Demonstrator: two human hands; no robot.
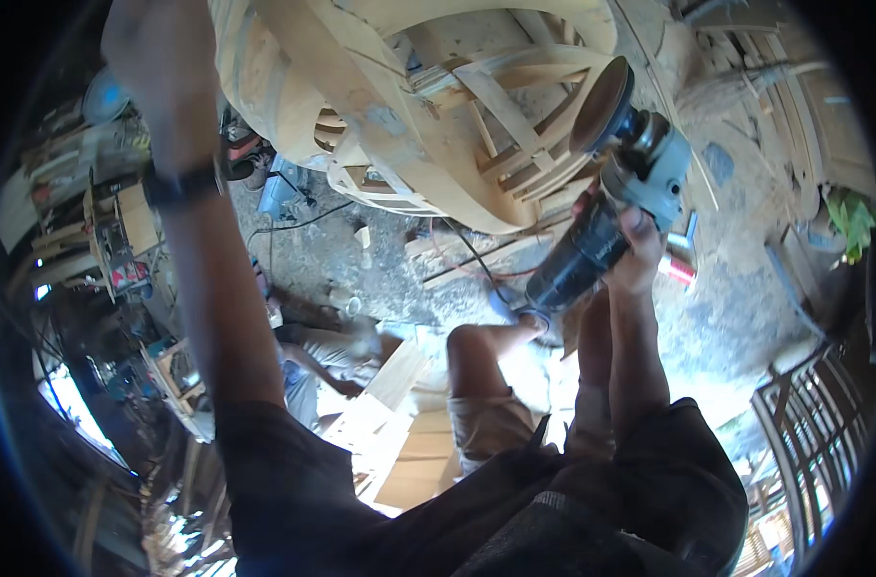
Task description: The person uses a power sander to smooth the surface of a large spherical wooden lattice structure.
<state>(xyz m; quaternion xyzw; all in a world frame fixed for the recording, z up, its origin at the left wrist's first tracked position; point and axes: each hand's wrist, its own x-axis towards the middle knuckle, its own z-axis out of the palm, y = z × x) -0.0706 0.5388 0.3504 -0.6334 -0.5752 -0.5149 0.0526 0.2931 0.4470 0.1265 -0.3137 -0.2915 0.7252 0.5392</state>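
Observation:
My right hand [638, 248] is wrapped round an angle grinder [592, 240] with a black body and a grey head. A round sanding disc [601, 106] is fitted to its head, turned toward a big curved frame of pale wood [409, 154]. The frame has bent bands and slats; whether the disc touches it I cannot tell. My left hand [159, 67] is raised at the upper left, beside the frame's left side. It is smeared by motion and partly cut off by the picture's edge, so its fingers cannot be made out. A dark band circles that wrist.
A dark cable [476, 252] runs near the grinder's back end. Wooden strips [491, 260] lie on the floor below the frame. Another person [308, 370] is low at the left, by pale boards [395, 375]. A slatted wooden rack [818, 423] stands at the right.

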